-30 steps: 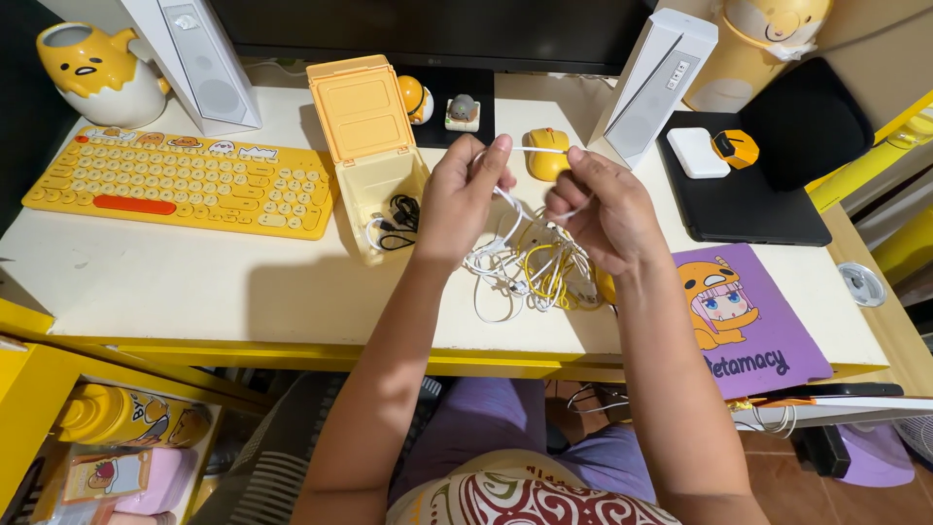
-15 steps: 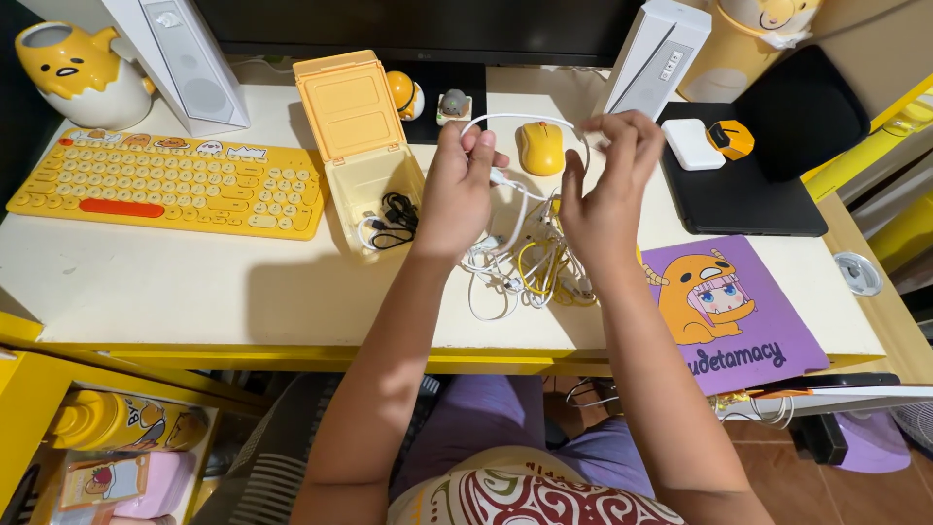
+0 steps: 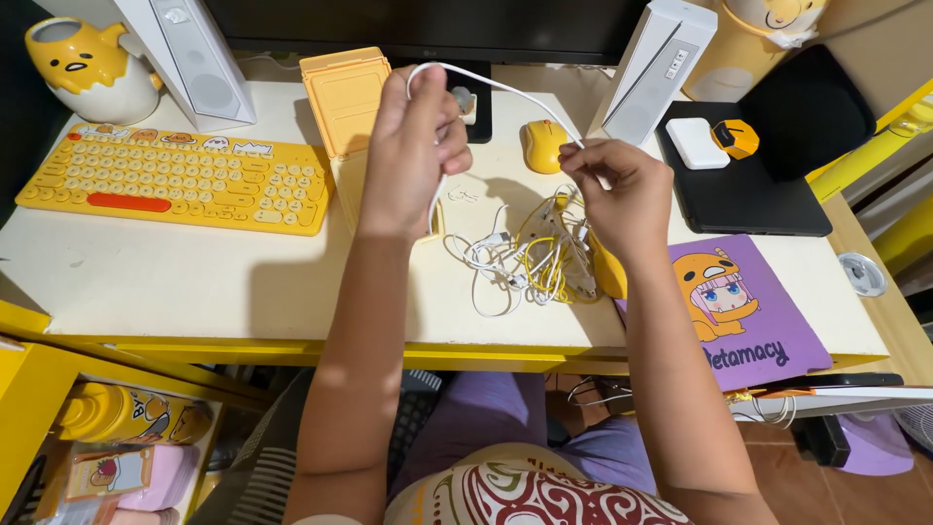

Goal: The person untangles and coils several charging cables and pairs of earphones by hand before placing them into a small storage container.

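Stretching between left hand (image 3: 413, 146) and right hand (image 3: 612, 190), a white cable (image 3: 505, 87) is pinched above tangled cables (image 3: 530, 258); the yellow case (image 3: 347, 107) behind seems open.

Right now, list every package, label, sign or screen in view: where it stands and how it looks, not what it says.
Monitor: back centre of the desk, dark, only its lower edge in view.
Purple mat: front right of the desk, rectangular, printed with a cartoon figure in a yellow hood.
Sticker strip: along the yellow keyboard's top edge, small cartoon shapes.
Packets: lower left below the desk, pink and yellow, cartoon prints.
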